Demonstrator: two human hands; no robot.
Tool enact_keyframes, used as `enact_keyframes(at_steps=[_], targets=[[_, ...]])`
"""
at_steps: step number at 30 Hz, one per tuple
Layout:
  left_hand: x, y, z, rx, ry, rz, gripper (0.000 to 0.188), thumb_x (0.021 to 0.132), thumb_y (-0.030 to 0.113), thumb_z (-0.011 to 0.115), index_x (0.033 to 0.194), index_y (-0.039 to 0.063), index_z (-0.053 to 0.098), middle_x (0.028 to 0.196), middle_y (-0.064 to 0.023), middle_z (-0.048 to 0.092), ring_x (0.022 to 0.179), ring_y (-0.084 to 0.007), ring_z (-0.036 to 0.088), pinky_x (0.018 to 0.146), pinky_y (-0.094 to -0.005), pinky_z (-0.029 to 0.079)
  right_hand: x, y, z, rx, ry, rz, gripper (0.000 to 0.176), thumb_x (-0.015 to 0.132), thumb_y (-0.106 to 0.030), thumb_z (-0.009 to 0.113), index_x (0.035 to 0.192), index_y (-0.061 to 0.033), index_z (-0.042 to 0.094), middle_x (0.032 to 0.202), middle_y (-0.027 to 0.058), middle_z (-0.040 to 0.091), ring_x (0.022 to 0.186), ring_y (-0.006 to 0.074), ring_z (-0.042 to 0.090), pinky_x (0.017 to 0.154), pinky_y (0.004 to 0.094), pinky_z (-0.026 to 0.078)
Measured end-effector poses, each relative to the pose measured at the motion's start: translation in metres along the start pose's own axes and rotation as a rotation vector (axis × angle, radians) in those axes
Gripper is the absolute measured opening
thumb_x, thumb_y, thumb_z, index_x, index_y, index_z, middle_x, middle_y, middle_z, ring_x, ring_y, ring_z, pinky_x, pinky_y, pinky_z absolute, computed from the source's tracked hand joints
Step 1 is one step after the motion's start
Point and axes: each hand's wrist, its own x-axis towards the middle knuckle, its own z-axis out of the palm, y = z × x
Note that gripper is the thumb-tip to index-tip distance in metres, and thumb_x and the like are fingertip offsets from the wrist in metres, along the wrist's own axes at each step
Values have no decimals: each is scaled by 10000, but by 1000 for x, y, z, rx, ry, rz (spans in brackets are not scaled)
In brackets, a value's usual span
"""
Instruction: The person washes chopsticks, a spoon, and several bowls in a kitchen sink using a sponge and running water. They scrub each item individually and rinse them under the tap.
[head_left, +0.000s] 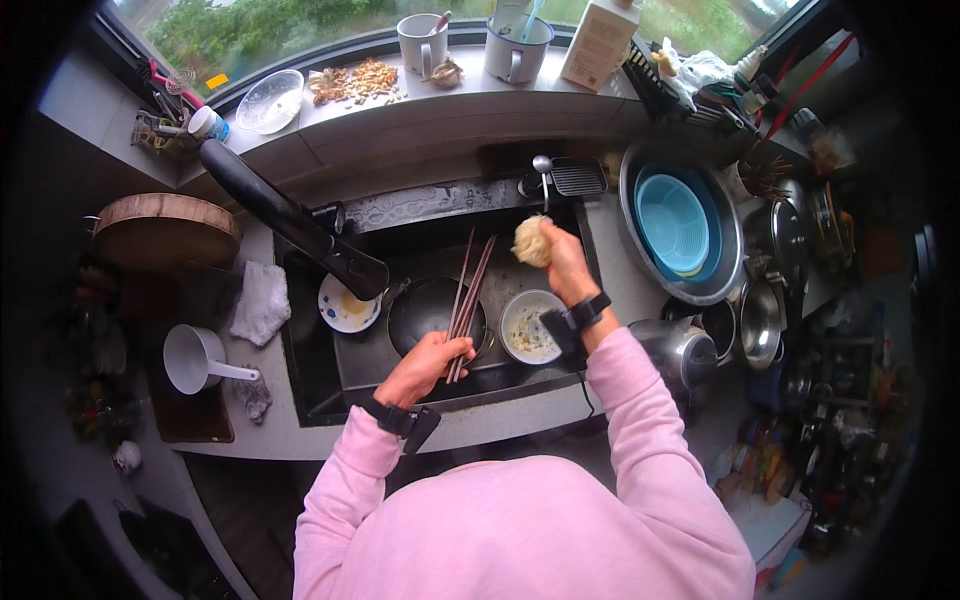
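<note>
My left hand (431, 366) is closed around a bundle of dark chopsticks (471, 296), which fan slightly apart at their far ends over the sink. In my right hand (568, 262) is a pale, fibrous scrubbing pad (532, 241), held above the right side of the black sink (495, 195). Below my right wrist a white bowl (531, 326) with food residue sits in the sink. A dark round pan (424, 311) lies partly behind the chopsticks and my left hand. To its left, under the black faucet (300, 221), is a patterned bowl (349, 304) holding yellowish liquid.
A round wooden chopping board (166, 225), a white cloth (260, 304) and a white dipper (195, 358) are left of the sink. Nested basins (634, 217) and a metal kettle (675, 352) stand right. Enamel mugs (517, 56) and a plastic bowl (270, 103) line the windowsill.
</note>
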Motion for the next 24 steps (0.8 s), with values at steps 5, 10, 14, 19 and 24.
enact_keyframes(at_steps=[5,10,14,19,24], targets=[[24,-5,9,-72,-73,-10,191,979,204,601,927,25,643,837,-23,658,688,-107,609,676,-278,554,-100,52,56,-651,-150,-492,266,939,-203,620,1151,-66,703,1314,202,587,1255,339,536,1052,425,426],[20,-12,12,-4,-131,-18,206,979,209,612,933,10,636,840,-42,654,685,-136,627,633,-257,505,-95,87,54,-872,-183,-639,336,961,-154,551,1271,-72,651,1543,238,317,1457,441,220,1190,474,222],[7,-20,18,19,-123,-73,219,978,228,617,932,16,646,838,-26,651,694,-131,630,627,-251,486,-40,93,39,-888,-51,-530,351,978,-191,521,1281,-59,639,1547,259,308,1447,450,243,1192,472,219],[8,-25,15,-23,-78,-57,201,971,216,618,935,23,662,803,-17,648,657,-118,607,611,-246,465,-87,109,51,-765,-216,-425,380,984,-180,527,1337,-58,596,1579,264,249,1471,441,213,1202,468,193],[10,-31,5,-21,-94,-63,167,976,186,601,976,31,664,841,-7,650,676,-103,596,642,-241,483,-111,122,55,-577,-317,-466,370,1006,-168,499,1332,-14,582,1576,297,198,1450,421,284,1171,414,283]])
